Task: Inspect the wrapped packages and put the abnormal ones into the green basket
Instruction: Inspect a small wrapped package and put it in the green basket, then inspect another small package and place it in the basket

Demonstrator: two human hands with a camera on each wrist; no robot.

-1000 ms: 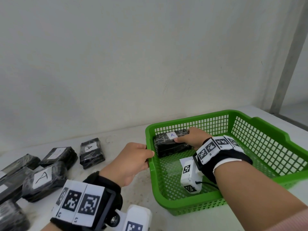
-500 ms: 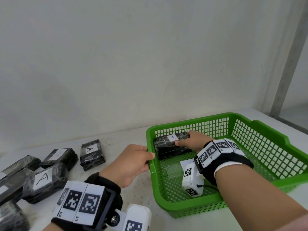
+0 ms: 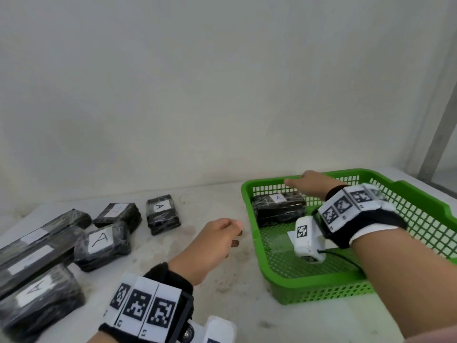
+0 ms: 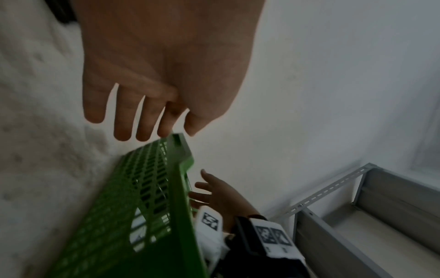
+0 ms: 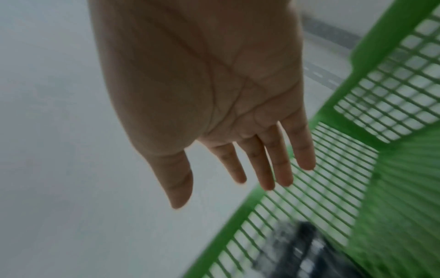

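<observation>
Right hand hovers flat, fingers straight, grip empty, above the wrapped package lying in the green basket's upper-left corner at right of frame. Left hand, loosely relaxed, holds nothing over the counter just beside the basket. More packages lie at lower left.
</observation>
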